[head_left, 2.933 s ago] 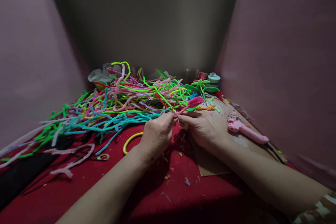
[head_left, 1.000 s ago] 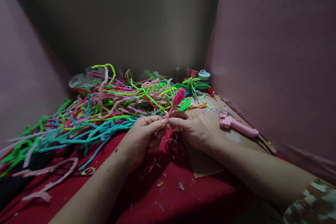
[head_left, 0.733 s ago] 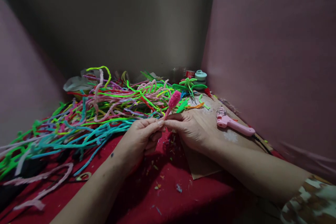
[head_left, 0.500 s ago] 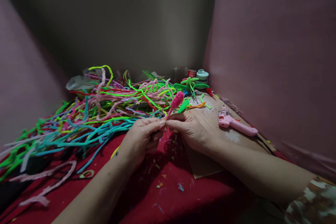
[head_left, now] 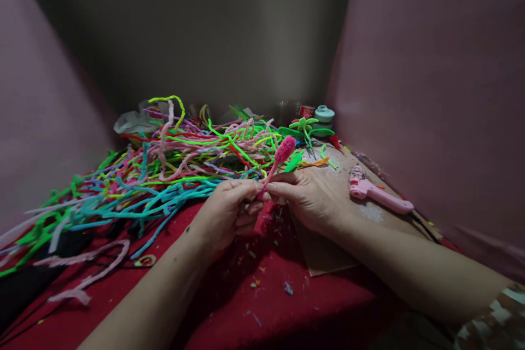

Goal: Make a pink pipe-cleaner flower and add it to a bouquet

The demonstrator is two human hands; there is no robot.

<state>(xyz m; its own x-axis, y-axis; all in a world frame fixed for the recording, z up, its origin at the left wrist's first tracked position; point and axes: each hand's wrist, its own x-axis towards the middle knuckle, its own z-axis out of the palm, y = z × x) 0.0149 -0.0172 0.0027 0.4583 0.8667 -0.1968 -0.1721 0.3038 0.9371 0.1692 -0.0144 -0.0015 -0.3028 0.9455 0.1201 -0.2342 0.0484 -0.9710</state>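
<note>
A bright pink pipe cleaner piece (head_left: 284, 150) with a thick, fuzzy oval head points up and to the right from between my hands. My left hand (head_left: 233, 205) pinches its thin stem near the lower end, thumb on top and the other fingers curled under. From the other side, the thumb and fingers of my right hand (head_left: 305, 199) close on the same stem, close to the left fingertips. Just behind the right hand, a green leaf-shaped piece (head_left: 294, 162) shows. The stem's lowest end is partly hidden by my fingers.
A large heap of coloured pipe cleaners (head_left: 197, 156) spreads across the left and back. On the brown board (head_left: 328, 262) at right lies a pink glue gun (head_left: 375, 194) with a black cord. Behind are a green flower shape (head_left: 304, 124) and a pale blue-lidded jar (head_left: 324, 115). Scraps dot the red cloth (head_left: 229, 306).
The whole scene has shifted slightly right as the camera turned. Both hands still grip the pink stem, and the left fingers have curled a little differently around it.
</note>
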